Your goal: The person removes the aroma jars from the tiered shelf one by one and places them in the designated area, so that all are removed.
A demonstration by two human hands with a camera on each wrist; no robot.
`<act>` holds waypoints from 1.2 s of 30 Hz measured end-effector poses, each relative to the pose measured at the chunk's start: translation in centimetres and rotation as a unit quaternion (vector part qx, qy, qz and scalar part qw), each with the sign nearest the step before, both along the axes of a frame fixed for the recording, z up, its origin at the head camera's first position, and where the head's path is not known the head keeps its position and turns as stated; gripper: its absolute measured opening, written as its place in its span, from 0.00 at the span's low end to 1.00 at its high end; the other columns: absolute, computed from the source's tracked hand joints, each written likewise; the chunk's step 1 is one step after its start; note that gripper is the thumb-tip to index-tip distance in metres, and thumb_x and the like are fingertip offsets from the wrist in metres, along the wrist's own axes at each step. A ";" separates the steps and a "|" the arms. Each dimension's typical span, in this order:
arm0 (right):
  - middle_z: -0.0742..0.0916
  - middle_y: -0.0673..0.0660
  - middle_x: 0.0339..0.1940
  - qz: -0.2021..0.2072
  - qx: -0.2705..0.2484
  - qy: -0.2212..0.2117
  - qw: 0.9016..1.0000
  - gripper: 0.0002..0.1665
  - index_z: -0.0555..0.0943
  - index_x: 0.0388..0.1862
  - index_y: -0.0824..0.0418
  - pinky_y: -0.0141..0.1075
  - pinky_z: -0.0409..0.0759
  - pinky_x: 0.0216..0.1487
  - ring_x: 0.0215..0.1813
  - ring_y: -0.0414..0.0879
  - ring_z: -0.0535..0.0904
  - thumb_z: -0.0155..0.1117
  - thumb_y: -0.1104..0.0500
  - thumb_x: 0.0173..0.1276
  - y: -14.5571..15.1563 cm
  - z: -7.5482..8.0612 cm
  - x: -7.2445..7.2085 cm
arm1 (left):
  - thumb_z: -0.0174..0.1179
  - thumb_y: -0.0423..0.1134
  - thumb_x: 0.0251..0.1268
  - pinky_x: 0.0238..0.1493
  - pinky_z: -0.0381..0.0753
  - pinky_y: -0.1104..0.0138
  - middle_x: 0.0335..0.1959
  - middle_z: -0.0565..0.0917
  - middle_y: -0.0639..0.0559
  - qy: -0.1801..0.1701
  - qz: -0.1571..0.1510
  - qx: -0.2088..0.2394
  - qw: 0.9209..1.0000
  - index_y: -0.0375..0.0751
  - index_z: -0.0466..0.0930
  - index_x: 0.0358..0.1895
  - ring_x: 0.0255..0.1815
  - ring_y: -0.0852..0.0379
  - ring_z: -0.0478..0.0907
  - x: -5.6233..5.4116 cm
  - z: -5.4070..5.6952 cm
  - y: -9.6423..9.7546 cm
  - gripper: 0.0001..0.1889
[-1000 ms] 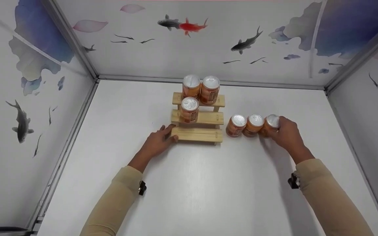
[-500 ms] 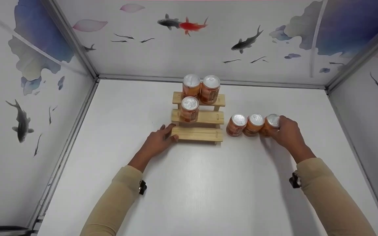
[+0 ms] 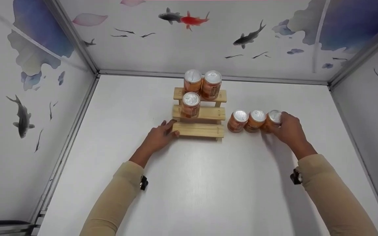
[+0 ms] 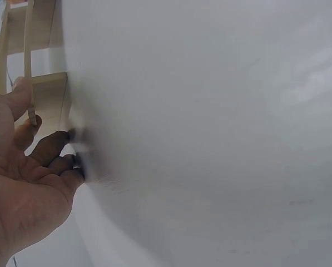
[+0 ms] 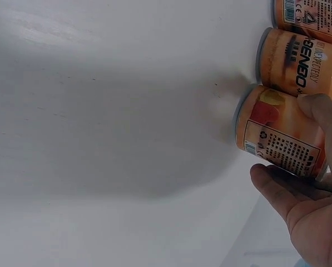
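A three-step wooden rack (image 3: 199, 130) stands on the table. My left hand (image 3: 158, 137) pinches the left end of its lowest board between thumb and forefinger; in the left wrist view, the other fingers (image 4: 57, 146) curl near the tabletop. Two orange cans with silver lids, a left one (image 3: 193, 82) and a right one (image 3: 212, 86), stand on the top step. One more can (image 3: 191, 105) is at the left of the middle step. Right of the rack, three cans stand in a row on the table. My right hand (image 3: 290, 131) grips the rightmost can (image 5: 282, 133), thumb and fingers at its sides.
The row's left can (image 3: 238, 122) and middle can (image 3: 255, 121) stand side by side, close to the rack's right end. White panels printed with fish enclose the white table (image 3: 202, 183) at the back and both sides, with metal rails (image 3: 143, 74) along the edges.
The head view has tilted slightly, so the whole scene sits a little higher in it. Both hands keep their holds, and the rack and cans stand in the same arrangement.
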State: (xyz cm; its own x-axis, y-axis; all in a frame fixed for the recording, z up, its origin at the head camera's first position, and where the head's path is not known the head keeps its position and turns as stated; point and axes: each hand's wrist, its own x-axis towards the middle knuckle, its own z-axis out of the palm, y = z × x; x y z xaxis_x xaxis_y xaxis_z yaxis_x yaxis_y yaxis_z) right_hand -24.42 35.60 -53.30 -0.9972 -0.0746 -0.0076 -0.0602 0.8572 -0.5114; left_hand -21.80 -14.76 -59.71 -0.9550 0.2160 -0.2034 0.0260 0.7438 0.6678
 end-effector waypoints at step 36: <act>0.86 0.83 0.55 0.005 0.030 0.018 0.999 0.38 0.75 0.64 0.84 0.67 0.83 0.57 0.57 0.74 0.85 0.77 0.53 0.75 0.2 -0.2 0.2 | 0.50 0.84 0.72 0.85 0.60 0.32 0.86 0.64 0.30 0.005 -0.003 0.013 1.000 0.61 0.66 0.88 0.87 0.28 0.64 -1.3 -2.6 -0.8 0.49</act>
